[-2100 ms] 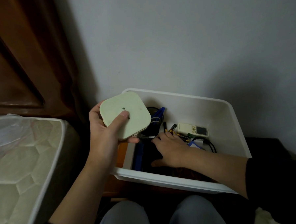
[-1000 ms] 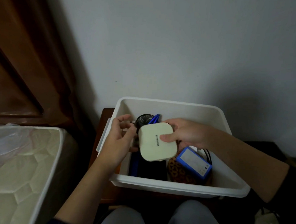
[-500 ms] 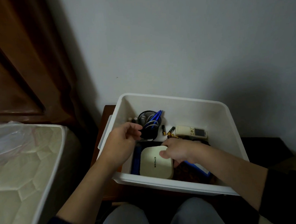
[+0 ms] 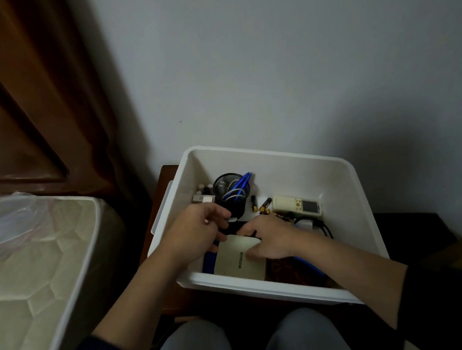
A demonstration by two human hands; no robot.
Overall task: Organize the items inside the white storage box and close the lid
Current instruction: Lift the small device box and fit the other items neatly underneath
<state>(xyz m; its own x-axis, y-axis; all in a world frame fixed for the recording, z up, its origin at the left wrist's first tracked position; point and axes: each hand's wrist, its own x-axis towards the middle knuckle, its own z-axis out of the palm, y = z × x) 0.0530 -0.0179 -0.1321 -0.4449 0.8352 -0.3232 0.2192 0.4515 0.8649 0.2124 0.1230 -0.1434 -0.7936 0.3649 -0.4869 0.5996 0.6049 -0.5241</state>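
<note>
The open white storage box (image 4: 260, 289) stands on a dark wooden stand against the wall. Both hands are inside it. My right hand (image 4: 272, 237) grips the far edge of a cream square device (image 4: 238, 262), which lies flat near the front wall. My left hand (image 4: 196, 230) is curled against the base of a black mesh pen cup (image 4: 225, 187) that holds blue pens, and its thumb touches the device's corner. A white remote (image 4: 297, 204), two batteries (image 4: 253, 203) and a black cable (image 4: 322, 227) lie behind. A blue box (image 4: 308, 263) is mostly hidden under my right forearm.
A mattress (image 4: 36, 265) wrapped in plastic fills the left side. Dark wooden panelling (image 4: 33, 105) rises behind it, and a grey wall stands behind the box. My knees (image 4: 196, 342) are just below the box's front edge. No lid is in sight.
The cream device went from my left hand above the box into both hands, then down flat inside the front of the box. My left hand moved to the pen cup.
</note>
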